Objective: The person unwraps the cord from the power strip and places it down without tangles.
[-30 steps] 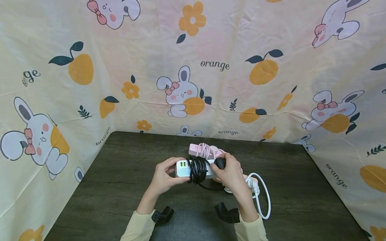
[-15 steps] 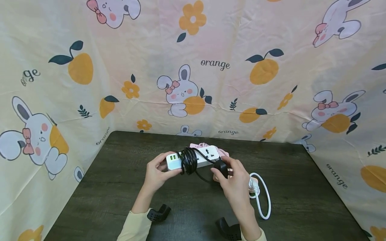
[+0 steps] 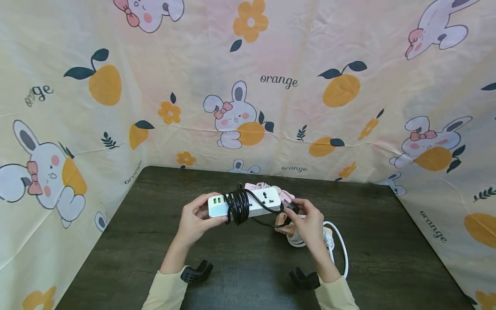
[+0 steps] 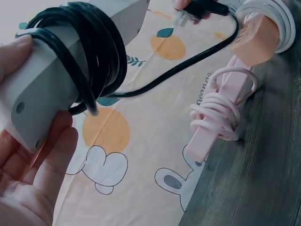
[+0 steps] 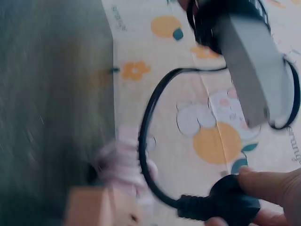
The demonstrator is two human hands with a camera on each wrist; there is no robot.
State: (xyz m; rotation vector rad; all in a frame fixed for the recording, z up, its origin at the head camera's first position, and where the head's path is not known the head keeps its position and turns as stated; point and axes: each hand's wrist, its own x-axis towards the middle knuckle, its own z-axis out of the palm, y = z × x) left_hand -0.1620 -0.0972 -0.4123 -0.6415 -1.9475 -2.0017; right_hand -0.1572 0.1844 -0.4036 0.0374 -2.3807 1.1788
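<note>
My left hand grips the left end of a white power strip, thumb on the near side, holding it above the table. A black cord is wound in several loops round the strip's middle. From the loops a loose length runs to a black plug, which my right hand pinches between thumb and fingers. In the left wrist view the plug's metal pins point out of the fingers. The plug is apart from the strip's right end.
Behind the white strip lies a pink power strip with its pink cord wound round it. To the right, partly behind my right hand, is an orange power strip with a white cord. A printed cloth hangs behind the dark table.
The white strip has risen and shifted left with my left hand. My right hand has drawn the black plug away to the right, off the strip, and turned it.
</note>
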